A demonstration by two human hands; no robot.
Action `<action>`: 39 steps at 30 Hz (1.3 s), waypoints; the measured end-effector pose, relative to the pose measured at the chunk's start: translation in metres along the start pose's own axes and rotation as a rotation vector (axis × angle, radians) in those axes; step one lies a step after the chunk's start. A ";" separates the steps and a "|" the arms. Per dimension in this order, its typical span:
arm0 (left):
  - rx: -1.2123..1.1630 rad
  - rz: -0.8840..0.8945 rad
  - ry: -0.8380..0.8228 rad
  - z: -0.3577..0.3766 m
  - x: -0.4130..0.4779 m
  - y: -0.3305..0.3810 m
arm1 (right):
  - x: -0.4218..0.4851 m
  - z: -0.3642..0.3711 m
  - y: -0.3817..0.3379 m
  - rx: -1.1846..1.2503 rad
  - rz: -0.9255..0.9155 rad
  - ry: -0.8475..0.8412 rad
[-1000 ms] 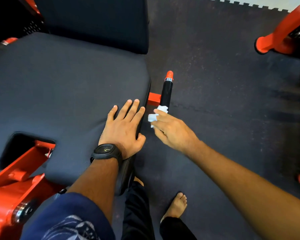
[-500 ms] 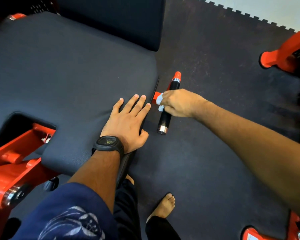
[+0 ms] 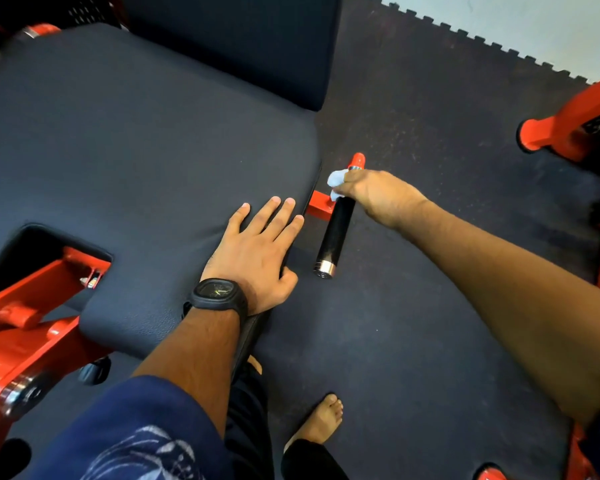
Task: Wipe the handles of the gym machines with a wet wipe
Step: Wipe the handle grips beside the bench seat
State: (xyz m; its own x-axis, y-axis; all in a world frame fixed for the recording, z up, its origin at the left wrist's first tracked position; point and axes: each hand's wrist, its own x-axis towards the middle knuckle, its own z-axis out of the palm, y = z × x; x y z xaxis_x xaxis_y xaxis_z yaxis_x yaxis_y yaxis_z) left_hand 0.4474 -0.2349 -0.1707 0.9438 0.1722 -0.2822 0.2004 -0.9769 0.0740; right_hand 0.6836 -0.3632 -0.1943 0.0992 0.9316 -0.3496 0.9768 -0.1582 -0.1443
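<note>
While your left hand (image 3: 257, 252) lies flat, fingers spread, on the right edge of the seat pad (image 3: 136, 150), your right hand (image 3: 374, 197) is curled tight round the wipe (image 3: 336, 180), pressing it against the far part of the black handle (image 3: 338, 230) just below its red tip. A white fold of the wipe shows on the seat side of your fist. Nearer you, the handle's bare length and metal end ring lie outside the grip, above the dark floor mat (image 3: 413, 306).
</note>
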 end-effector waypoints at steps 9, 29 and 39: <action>0.008 0.004 -0.008 -0.002 0.000 0.000 | 0.010 0.026 0.005 -0.146 0.029 0.068; 0.017 0.001 -0.023 -0.001 0.001 0.000 | 0.011 0.034 -0.083 0.766 0.983 0.644; 0.024 0.000 0.010 -0.001 0.000 0.001 | 0.015 0.051 -0.078 1.105 1.178 0.805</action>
State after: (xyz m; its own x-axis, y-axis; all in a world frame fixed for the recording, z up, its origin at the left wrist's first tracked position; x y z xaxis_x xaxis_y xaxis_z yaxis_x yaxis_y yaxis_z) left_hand 0.4481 -0.2356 -0.1698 0.9464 0.1735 -0.2724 0.1942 -0.9796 0.0508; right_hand 0.5996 -0.3531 -0.2355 0.9608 0.0417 -0.2742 -0.1972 -0.5923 -0.7812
